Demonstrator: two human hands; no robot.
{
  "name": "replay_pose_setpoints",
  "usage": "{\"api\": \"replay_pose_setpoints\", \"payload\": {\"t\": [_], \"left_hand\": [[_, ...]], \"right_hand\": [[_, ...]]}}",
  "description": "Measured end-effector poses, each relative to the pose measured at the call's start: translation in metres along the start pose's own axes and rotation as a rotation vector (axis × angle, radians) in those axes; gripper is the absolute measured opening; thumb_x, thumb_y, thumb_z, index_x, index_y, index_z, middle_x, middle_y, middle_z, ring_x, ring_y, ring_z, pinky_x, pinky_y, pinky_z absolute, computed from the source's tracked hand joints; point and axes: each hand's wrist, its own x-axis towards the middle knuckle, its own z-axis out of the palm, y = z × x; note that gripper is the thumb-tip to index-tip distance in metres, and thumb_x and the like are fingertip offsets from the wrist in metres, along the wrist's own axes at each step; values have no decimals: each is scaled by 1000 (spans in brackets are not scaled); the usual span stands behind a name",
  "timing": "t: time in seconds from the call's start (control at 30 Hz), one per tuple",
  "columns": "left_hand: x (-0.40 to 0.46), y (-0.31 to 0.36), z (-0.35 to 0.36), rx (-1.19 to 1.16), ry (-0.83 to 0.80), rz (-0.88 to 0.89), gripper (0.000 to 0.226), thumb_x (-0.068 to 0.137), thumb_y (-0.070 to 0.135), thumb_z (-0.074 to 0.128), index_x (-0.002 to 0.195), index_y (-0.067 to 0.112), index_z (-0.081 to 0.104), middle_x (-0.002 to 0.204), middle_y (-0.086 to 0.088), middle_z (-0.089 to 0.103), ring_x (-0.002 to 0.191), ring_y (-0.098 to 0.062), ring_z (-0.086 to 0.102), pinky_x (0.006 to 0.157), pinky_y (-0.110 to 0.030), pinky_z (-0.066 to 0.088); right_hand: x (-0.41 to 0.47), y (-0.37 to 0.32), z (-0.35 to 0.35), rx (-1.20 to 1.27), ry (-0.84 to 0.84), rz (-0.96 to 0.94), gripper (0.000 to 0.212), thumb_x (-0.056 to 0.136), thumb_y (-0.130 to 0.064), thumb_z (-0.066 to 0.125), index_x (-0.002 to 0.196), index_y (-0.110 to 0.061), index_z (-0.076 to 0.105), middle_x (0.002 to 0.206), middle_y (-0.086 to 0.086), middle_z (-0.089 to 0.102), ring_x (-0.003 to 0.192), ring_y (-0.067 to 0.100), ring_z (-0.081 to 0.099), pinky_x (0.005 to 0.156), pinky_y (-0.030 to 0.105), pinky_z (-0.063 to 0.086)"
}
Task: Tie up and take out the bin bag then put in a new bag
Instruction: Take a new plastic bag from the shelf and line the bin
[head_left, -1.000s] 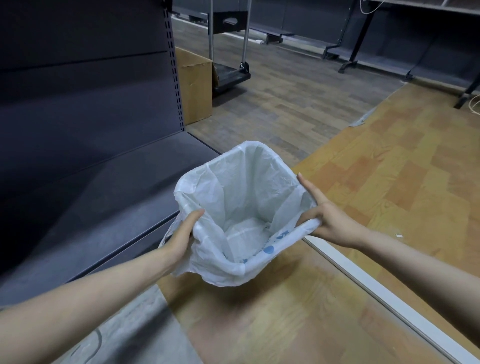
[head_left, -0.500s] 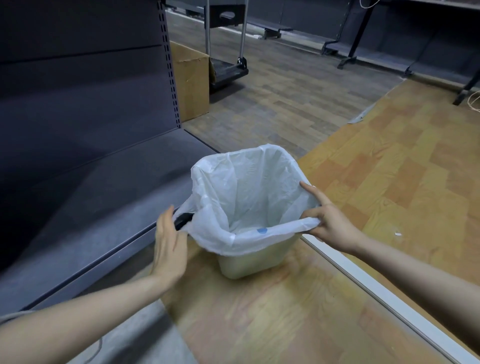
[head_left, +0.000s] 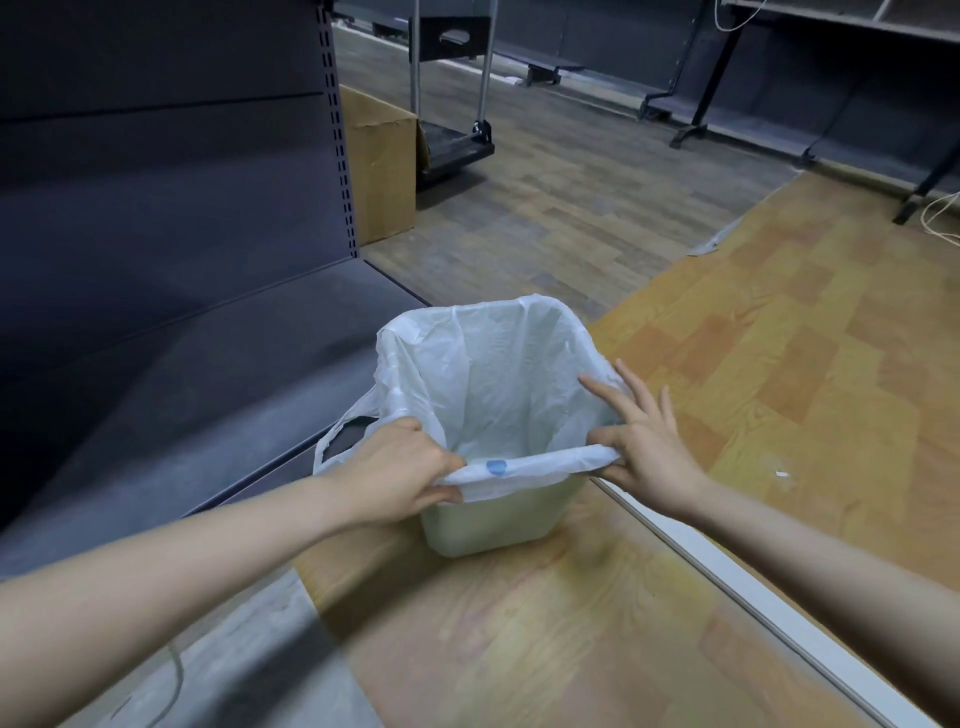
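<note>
Both hands' grip (head_left: 400, 467) (head_left: 641, 441) pinched on bag (head_left: 498, 374) hem along bin (head_left: 498, 519) near edge.

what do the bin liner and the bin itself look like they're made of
Bin liner: thin, translucent white plastic film, crinkled and slightly glossy, bunching where the hands fold it over the rim. Bin: probably rigid moulded plastic, pale cream, smooth and matte.

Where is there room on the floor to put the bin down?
Bare wood floor lies right of the bin, past the white strip. Left is crowded: the dark shelf base, where the bag hangs over.
</note>
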Motion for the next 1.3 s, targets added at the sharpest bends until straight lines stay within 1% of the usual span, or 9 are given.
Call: {"api": "replay_pose_setpoints", "payload": {"t": [0.13, 0.27, 0.43, 0.63, 0.73, 0.8, 0.9, 1.03, 1.3], "left_hand": [[-3, -6, -7, -27, -153, -12, 55, 91, 46, 51, 53, 20, 23, 50, -2, 37, 48, -22, 23, 59, -28, 24], [6, 1, -22, 63, -293, -75, 58, 95, 51, 42, 52, 16, 25, 51, -1, 28, 64, -27, 36, 49, -28, 16], [6, -2, -24, 24, -349, -82, 57, 94, 49, 46, 53, 14, 28, 54, -5, 34, 73, -37, 45, 48, -21, 17], [-2, -7, -19, 84, -297, -13, 63, 87, 68, 24, 82, 14, 56, 84, -5, 64, 86, -29, 56, 69, -26, 22], [-2, 12, -27, -23, -236, -53, 91, 66, 79, 6, 133, 30, 44, 118, 7, 63, 100, -24, 58, 82, -29, 35], [2, 24, -29, -3, -211, -63, 75, 80, 71, 20, 138, 28, 37, 126, 9, 58, 102, -25, 59, 80, -31, 39], [8, 24, -26, 38, -227, -198, 22, 98, 22, 38, 117, 17, 48, 92, -3, 60, 91, -31, 57, 61, -32, 31], [5, 15, -28, 89, -258, -232, 29, 93, 7, 38, 115, 19, 49, 63, 3, 32, 75, -29, 47, 54, -32, 25], [0, 0, -32, 215, -226, -144, 39, 81, -4, 40, 113, 18, 47, 67, 0, 41, 68, -28, 39, 46, -30, 10]], "right_hand": [[7, 11, -5, -177, 5, -194, 78, 76, -81, 23, 78, -19, 70, 119, -5, 66, 142, 29, 28, 109, 61, 17], [14, 21, -25, -205, -194, -262, 63, 79, -69, 38, 94, -16, 69, 94, -5, 66, 144, 18, 23, 114, 42, 30], [23, 11, -37, -368, -312, -309, 43, 90, -51, 49, 89, -14, 72, 91, -1, 69, 134, 18, 38, 91, 32, 41], [20, 11, -25, -332, -178, -388, 69, 79, -65, 18, 73, -17, 68, 75, -5, 65, 112, 20, 51, 77, 29, 36], [21, 11, -24, -374, -220, -374, 66, 83, -63, 20, 79, -18, 69, 80, -6, 67, 118, 18, 48, 104, 44, 28], [21, 9, -24, -426, -243, -346, 60, 87, -57, 24, 86, -18, 70, 86, -8, 67, 125, 14, 42, 114, 53, 3], [18, 6, -23, -419, -183, -362, 55, 90, -51, 31, 80, -15, 72, 79, -5, 68, 123, 18, 48, 113, 57, -5], [19, 3, -13, -457, 116, -554, 52, 85, -45, 36, 48, -19, 60, 47, -7, 55, 83, 20, 68, 106, 58, 27], [23, -13, -7, -558, 317, -671, 53, 83, -49, 40, 37, -23, 33, 31, -5, 36, 34, 18, 44, 95, 55, 43]]}}
